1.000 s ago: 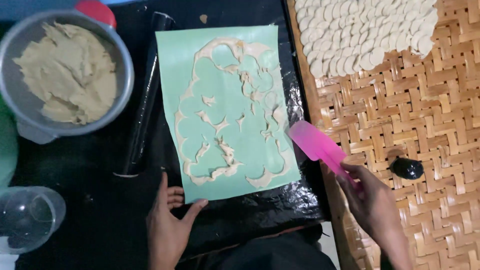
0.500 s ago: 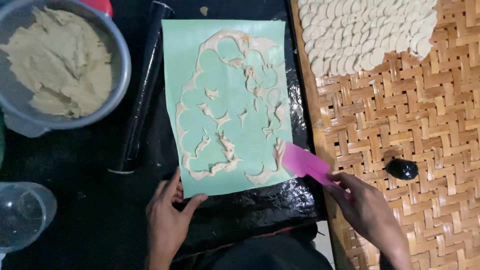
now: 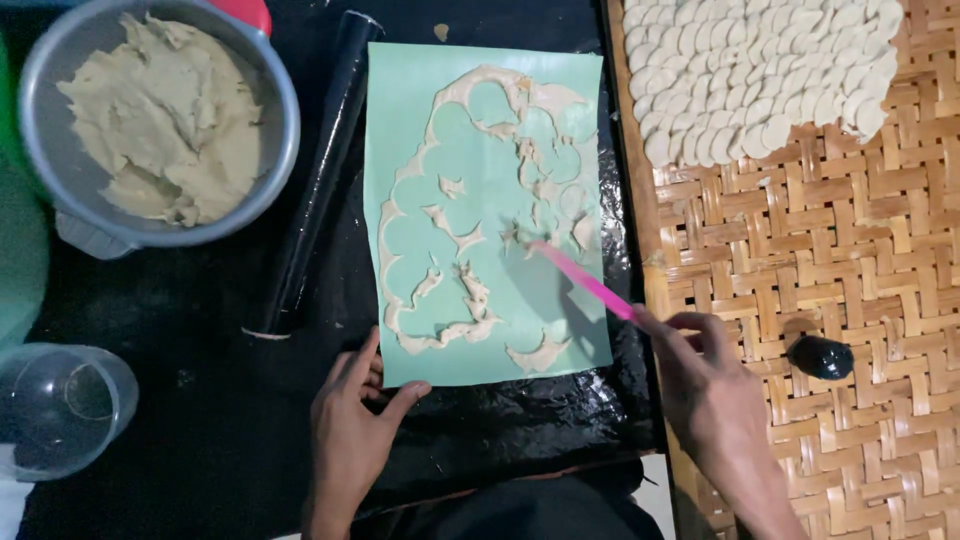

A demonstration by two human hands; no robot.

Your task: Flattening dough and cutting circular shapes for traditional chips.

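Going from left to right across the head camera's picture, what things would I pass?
Clear glass cup → grey bowl of dough → black rolling pin → green mat with dough scraps → pink scraper → woven bamboo tray holding cut dough rounds.

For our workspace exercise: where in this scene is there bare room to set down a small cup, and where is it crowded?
Free: the woven tray below the dough rounds, around the small black object; the black sheet between the roller, clear cup and left hand. Crowded: the green mat with dough scraps, pink scraper and right hand.
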